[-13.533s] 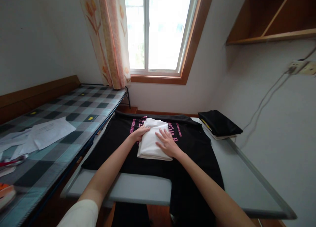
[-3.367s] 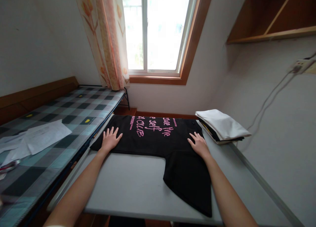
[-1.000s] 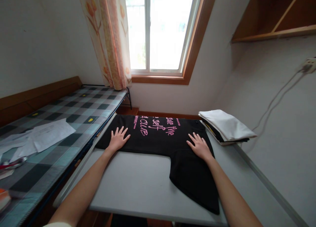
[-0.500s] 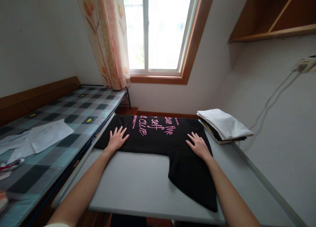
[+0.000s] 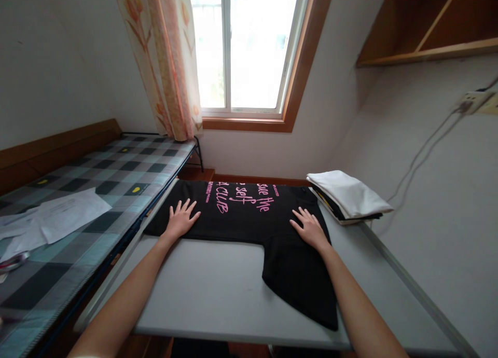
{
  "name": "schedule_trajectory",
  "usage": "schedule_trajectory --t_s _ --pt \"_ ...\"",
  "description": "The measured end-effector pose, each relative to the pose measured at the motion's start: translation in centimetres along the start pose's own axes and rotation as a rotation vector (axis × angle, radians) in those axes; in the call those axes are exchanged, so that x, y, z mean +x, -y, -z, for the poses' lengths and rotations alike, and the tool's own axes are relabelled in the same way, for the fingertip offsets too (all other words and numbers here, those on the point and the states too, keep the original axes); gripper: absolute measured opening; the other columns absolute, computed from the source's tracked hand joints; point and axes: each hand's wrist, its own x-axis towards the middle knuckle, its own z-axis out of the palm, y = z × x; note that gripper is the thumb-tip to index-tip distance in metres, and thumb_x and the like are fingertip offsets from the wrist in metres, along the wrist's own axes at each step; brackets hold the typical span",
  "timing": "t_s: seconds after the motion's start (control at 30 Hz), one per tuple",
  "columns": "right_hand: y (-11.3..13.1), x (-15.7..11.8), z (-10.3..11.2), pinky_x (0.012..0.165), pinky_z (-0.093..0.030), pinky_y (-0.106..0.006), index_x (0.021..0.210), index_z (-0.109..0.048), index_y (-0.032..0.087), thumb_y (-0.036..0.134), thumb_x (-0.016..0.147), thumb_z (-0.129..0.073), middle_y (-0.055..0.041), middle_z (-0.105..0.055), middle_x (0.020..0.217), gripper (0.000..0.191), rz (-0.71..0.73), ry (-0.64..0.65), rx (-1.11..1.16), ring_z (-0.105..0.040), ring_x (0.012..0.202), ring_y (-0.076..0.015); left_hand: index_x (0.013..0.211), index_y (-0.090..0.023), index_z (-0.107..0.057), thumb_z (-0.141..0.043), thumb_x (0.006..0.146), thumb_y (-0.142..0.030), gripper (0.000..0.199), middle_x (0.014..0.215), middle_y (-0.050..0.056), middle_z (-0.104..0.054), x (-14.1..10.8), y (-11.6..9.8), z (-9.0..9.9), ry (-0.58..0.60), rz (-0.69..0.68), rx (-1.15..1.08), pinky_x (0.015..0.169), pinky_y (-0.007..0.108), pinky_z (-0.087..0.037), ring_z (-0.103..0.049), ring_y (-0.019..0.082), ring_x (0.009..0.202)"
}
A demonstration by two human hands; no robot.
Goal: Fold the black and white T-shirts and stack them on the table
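Note:
A black T-shirt [image 5: 233, 223] with pink lettering lies folded lengthwise on the light grey table [image 5: 210, 290]. One sleeve points toward me at the right. My left hand [image 5: 182, 219] rests flat on the shirt's left part, fingers spread. On the right part, above the sleeve, my right hand [image 5: 310, 227] lies flat with its fingers apart. Neither hand grips the cloth. Just right of the shirt sits a stack of folded clothes [image 5: 350, 194], white on top with black and yellow layers below.
On the left, a bed [image 5: 155, 163] with a checked cover runs alongside the table, with papers [image 5: 73, 212] on it. A window [image 5: 252, 52] and floral curtain [image 5: 167, 62] are ahead. A wooden shelf [image 5: 428, 49] and a socket [image 5: 472, 102] with a cord are at right.
The whole view has shifted slightly, so things appear a little farther left. Both hands stay flat on the shirt, which keeps its shape.

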Motion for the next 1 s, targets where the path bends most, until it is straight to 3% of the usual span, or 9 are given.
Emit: schedule_trajectory --t_s 1.0 --pt "-0.48 0.11 -0.6 0.112 -0.026 -0.048 0.136 -0.052 0.02 0.048 0.091 -0.043 -0.0113 -0.04 0.148 0.053 0.015 -0.053 0.057 -0.03 0.139 -0.0284 0.145 -0.028 -0.036 -0.033 0.093 -0.055 0.059 0.154 0.005 -0.029 -0.11 -0.16 0.32 0.013 0.008 -0.01 0.111 0.061 -0.017 -0.021 0.036 0.142"
